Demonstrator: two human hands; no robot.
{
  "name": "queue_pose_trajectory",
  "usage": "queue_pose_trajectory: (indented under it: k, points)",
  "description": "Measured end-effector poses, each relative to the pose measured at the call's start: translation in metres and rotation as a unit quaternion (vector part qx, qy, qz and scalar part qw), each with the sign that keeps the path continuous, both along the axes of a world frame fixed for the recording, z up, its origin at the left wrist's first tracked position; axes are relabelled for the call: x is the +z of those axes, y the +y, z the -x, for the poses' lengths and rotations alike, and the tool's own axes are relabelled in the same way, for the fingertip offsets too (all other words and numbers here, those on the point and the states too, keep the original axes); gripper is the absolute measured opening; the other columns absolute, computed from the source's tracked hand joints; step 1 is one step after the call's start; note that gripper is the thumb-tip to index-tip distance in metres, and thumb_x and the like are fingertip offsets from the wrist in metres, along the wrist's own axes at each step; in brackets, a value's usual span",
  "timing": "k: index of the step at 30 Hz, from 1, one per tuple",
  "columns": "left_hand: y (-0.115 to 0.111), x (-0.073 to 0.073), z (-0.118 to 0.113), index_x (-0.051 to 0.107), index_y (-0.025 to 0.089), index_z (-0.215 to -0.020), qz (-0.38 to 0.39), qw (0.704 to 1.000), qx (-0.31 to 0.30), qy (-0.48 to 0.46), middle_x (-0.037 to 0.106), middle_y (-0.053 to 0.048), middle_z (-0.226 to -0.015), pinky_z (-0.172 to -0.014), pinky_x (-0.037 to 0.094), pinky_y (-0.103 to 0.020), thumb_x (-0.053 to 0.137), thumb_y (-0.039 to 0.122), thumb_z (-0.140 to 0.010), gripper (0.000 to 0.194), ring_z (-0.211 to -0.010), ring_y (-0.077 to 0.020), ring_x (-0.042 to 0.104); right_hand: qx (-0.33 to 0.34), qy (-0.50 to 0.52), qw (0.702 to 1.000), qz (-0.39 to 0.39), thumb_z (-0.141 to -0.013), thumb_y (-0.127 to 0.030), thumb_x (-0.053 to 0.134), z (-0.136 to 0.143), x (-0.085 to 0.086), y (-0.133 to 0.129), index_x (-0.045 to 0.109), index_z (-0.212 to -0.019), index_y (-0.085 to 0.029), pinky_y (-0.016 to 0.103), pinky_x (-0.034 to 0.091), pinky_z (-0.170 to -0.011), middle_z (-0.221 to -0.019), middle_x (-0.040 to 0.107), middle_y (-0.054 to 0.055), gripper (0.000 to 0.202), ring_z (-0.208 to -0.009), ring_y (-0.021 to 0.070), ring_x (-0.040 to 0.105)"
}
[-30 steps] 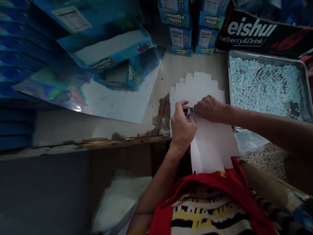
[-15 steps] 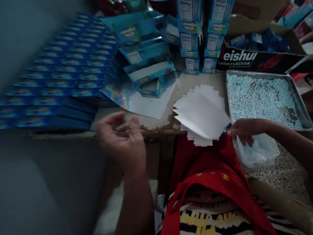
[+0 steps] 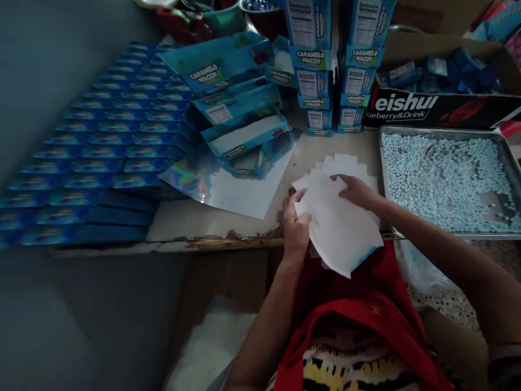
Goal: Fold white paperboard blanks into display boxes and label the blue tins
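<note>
A flat cardboard box blank (image 3: 344, 233), white side up with a strip of blue at its lower corner, lies tilted over the table's front edge. My left hand (image 3: 296, 225) grips its left edge, thumb on top and fingers partly hidden by the card. At its upper side, my right hand (image 3: 355, 191) is closed on the card with thumb and fingers. More white blanks (image 3: 340, 163) in a fanned stack show beneath and behind it.
Left of my hands stand rows of blue boxes (image 3: 106, 138) and open display boxes (image 3: 244, 138) on a shiny sheet (image 3: 248, 195). Behind rise stacked candy boxes (image 3: 313, 81). To the right are a metal tray (image 3: 382, 179) of small pale-blue pieces and a black carton (image 3: 439, 111).
My left hand has moved right from the table edge onto the blank. My right hand has moved up and left onto it. The top blank has shifted, and the view has tilted slightly.
</note>
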State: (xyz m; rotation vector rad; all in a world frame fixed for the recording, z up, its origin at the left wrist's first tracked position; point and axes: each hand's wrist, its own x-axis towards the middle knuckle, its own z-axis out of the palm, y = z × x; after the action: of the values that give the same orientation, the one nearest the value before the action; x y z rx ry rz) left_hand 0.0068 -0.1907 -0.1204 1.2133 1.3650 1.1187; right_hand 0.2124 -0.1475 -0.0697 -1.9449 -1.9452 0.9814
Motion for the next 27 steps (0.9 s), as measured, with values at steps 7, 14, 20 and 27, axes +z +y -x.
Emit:
queue_pose_trajectory:
  k: [7,14,20,27]
  points:
    - [-0.025,0.019,0.0,0.073,0.017,-0.115,-0.018,0.976,-0.186,0.11,0.072,-0.012,-0.121,-0.114,0.049,-0.049,0.055,0.021,-0.075,0.045,-0.121,-0.0317,0.065,-0.018,-0.105,0.994,-0.001,-0.097,-0.013,0.043,0.005,0.01,-0.096,0.06,-0.144,-0.018,0.037,0.054,-0.092,-0.123,0.078,0.014,0.05,-0.104,0.0276,0.074]
    - [-0.059,0.011,-0.005,0.069,0.021,-0.11,-0.025,0.986,-0.149,0.066,0.052,-0.014,-0.149,-0.124,0.039,-0.052,0.057,0.02,-0.081,0.032,-0.144,-0.032,0.05,-0.043,-0.058,0.992,-0.107,-0.102,-0.018,0.04,0.001,0.005,-0.137,0.065,-0.133,-0.016,0.044,0.055,-0.101,-0.124,0.068,0.016,0.04,-0.113,0.0279,0.069]
    - [-0.057,0.022,-0.021,0.063,0.023,-0.107,-0.043,0.996,-0.071,0.043,0.062,-0.01,-0.127,-0.113,0.046,-0.042,0.063,0.037,-0.096,0.018,-0.126,-0.0266,0.06,-0.017,-0.028,0.989,-0.145,-0.094,-0.012,0.043,0.007,0.003,-0.125,0.064,-0.129,-0.017,0.045,0.054,-0.1,-0.12,0.071,0.017,0.041,-0.113,0.0297,0.069]
    - [-0.056,0.028,-0.035,0.058,0.024,-0.113,-0.128,0.986,0.037,0.1,0.066,-0.006,-0.111,-0.107,0.048,-0.039,0.06,0.037,-0.102,0.018,-0.104,-0.0203,0.064,-0.108,0.008,0.989,-0.102,-0.089,-0.02,0.049,0.008,-0.003,-0.108,0.044,-0.132,-0.02,0.033,0.046,-0.078,-0.105,0.076,0.007,0.043,-0.086,0.0227,0.071]
